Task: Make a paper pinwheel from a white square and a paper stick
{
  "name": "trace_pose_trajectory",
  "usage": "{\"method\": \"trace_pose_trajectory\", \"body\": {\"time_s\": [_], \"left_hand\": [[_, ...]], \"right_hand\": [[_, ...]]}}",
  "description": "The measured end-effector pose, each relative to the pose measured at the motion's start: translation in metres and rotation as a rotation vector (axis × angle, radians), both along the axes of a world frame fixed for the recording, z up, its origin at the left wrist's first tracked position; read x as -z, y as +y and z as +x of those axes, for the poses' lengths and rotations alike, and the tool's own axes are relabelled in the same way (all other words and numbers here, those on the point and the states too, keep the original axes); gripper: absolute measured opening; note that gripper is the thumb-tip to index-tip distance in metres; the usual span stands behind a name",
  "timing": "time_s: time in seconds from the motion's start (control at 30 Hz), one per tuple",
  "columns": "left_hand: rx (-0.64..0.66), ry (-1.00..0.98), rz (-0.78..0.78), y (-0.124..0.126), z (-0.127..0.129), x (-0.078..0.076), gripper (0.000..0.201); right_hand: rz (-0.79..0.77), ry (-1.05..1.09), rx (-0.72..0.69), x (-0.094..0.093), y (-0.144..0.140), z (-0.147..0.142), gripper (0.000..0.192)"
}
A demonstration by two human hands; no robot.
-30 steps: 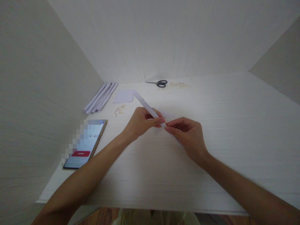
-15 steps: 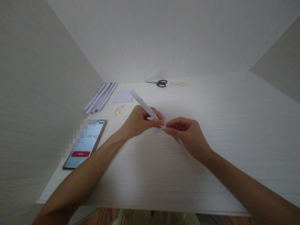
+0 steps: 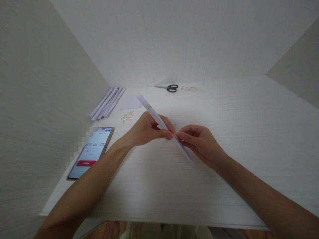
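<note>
A slim white rolled paper tube [image 3: 154, 113] is held slantwise above the middle of the table, its upper end pointing away to the left. My left hand [image 3: 147, 129] pinches it near the middle, thumb in front and fingers behind. Right beside that grip is my right hand [image 3: 203, 144], thumb and forefinger pressed together at the tube's edge. Whatever those right fingertips hold is too small to make out. The tube's lower end slopes down below the right fingers.
Several paper rolls [image 3: 107, 103] lie along the left wall, beside a square paper sheet [image 3: 130, 102] and small yellowish pieces [image 3: 127, 116]. A phone [image 3: 87, 157] showing a timer rests near my left forearm. Black-handled scissors [image 3: 171, 88] and light scraps [image 3: 188, 89] lie at the back wall.
My right fingers have shifted slightly and turned at the tube, and more of its lower end now shows. The left hand keeps its hold. The phone timer has advanced a second.
</note>
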State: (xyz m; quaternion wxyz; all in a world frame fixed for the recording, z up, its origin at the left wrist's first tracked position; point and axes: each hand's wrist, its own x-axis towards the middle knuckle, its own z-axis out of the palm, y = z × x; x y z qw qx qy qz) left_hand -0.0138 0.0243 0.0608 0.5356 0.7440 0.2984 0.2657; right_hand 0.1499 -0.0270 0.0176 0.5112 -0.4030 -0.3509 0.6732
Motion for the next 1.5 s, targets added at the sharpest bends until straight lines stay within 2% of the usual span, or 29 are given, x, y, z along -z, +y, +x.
{"method": "trace_pose_trajectory", "body": {"time_s": [0.07,0.23,0.37,0.6,0.7,1.07,1.3,1.5], "left_hand": [[-0.008,0.008,-0.003,-0.0008,0.0005,-0.0018,0.008],[-0.148,-0.042,-0.032,0.0031,0.0002,-0.0021,0.009],[-0.148,-0.046,-0.076,0.0051,-0.0007,0.0002,0.009],[-0.139,-0.014,-0.099,0.0039,0.0004,0.0024,0.01],[-0.143,0.001,-0.088,0.0036,0.0014,0.0028,0.011],[-0.221,-0.069,-0.1,-0.0006,0.0061,0.0031,0.014],[-0.285,-0.097,-0.098,0.0004,0.0059,0.0055,0.017],[-0.333,-0.152,-0.108,0.0006,0.0064,0.0061,0.017]], "right_hand": [[0.003,0.014,0.0,-0.0001,0.0006,0.0003,0.01],[0.043,0.002,0.049,0.001,0.0024,0.0031,0.008],[0.04,0.039,0.06,-0.0007,0.0038,0.0069,0.005],[0.024,0.049,-0.117,-0.0068,0.0009,0.0072,0.005],[0.01,0.033,-0.138,-0.006,0.0002,0.0063,0.007],[0.161,-0.078,0.0,-0.0022,-0.0018,0.0021,0.02],[0.123,-0.075,0.034,-0.0047,-0.0019,0.0028,0.01],[0.125,-0.074,0.047,-0.0032,-0.0009,0.0052,0.019]]}}
